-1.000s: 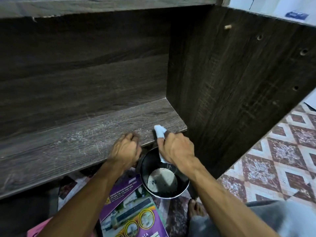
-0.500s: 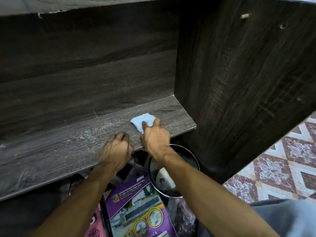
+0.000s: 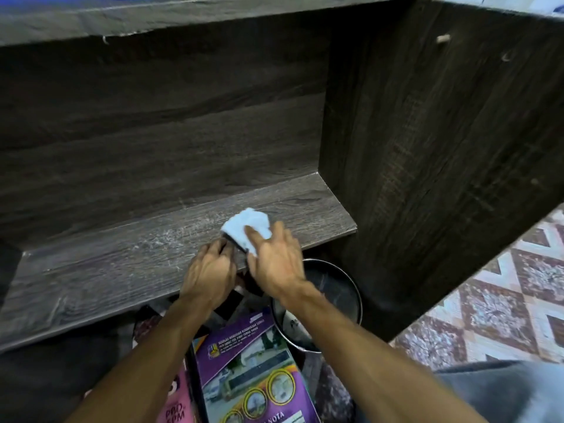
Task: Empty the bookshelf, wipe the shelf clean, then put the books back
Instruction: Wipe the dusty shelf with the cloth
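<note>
Head view. Dark wood-grain shelf (image 3: 122,270), whitish scuff streaks across board near middle. Pale blue cloth (image 3: 247,228) flat on shelf, toward its right end, near front edge. Right hand (image 3: 276,261) presses cloth, fingers straight and spread, not clenched. Left hand (image 3: 210,274) on shelf front edge just left of cloth, fingers curled; real grip or not, cannot tell. Below shelf front: purple book (image 3: 250,370), pink book (image 3: 175,413), black pot (image 3: 335,288). Right of shelf: patterned tile floor (image 3: 488,315).
</note>
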### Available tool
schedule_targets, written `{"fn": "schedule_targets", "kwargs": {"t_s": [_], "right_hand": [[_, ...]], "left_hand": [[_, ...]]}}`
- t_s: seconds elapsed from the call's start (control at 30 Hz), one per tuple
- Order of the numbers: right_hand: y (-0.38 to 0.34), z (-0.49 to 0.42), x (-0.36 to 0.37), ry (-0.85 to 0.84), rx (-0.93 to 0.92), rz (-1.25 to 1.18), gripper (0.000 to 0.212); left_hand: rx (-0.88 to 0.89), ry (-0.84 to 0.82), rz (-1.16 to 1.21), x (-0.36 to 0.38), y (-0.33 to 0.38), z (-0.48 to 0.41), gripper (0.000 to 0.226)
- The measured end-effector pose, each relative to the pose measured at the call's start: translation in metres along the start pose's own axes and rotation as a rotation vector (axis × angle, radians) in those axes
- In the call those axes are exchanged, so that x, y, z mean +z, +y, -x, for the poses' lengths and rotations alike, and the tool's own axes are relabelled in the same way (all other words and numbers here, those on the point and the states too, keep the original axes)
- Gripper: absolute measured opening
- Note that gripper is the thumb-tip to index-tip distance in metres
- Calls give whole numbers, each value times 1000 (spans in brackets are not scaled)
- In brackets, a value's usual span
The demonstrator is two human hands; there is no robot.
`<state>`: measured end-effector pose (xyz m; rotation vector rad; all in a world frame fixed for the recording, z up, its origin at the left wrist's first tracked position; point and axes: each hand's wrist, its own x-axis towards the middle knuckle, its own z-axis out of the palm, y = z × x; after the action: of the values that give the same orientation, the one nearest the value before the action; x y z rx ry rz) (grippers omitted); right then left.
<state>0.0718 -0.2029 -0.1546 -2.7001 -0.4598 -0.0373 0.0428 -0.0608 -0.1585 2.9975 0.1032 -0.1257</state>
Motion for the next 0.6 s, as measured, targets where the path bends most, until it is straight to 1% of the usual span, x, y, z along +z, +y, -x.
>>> {"fn": "schedule_targets", "kwargs": {"t_s": [0.1, 0.17, 0.23, 0.3, 0.37, 0.43, 0.47, 0.53, 0.57, 0.6], "right_hand": [[-5, -18, 17, -9, -63, 81, 46], [6, -27, 19, 13, -57, 143, 47], [28, -30, 15, 22, 9, 183, 50], [56, -26, 4, 24, 129, 212, 53], [80, -15, -10, 47, 249, 226, 53], [84, -2, -17, 92, 294, 205, 49], [78, 6, -17, 123, 257, 170, 48], [48, 12, -9, 174, 104, 70, 51], [30, 11, -2, 167, 19, 33, 53], [11, 8, 8, 125, -43, 4, 55]], "left_hand": [[0, 42, -7, 2, -14, 5, 46], [14, 59, -17, 6, -20, 3, 54], [36, 57, -32, 12, -24, -1, 57], [62, 28, -44, 15, -27, -2, 59], [68, 39, -43, 18, -29, -3, 58], [53, 48, -15, 17, -29, -3, 58], [47, 57, 11, 16, -28, -3, 58], [20, 82, 83, 11, -28, 0, 53], [-6, 78, 106, 8, -28, 2, 48], [-47, 73, 109, 5, -29, 5, 43]]}}
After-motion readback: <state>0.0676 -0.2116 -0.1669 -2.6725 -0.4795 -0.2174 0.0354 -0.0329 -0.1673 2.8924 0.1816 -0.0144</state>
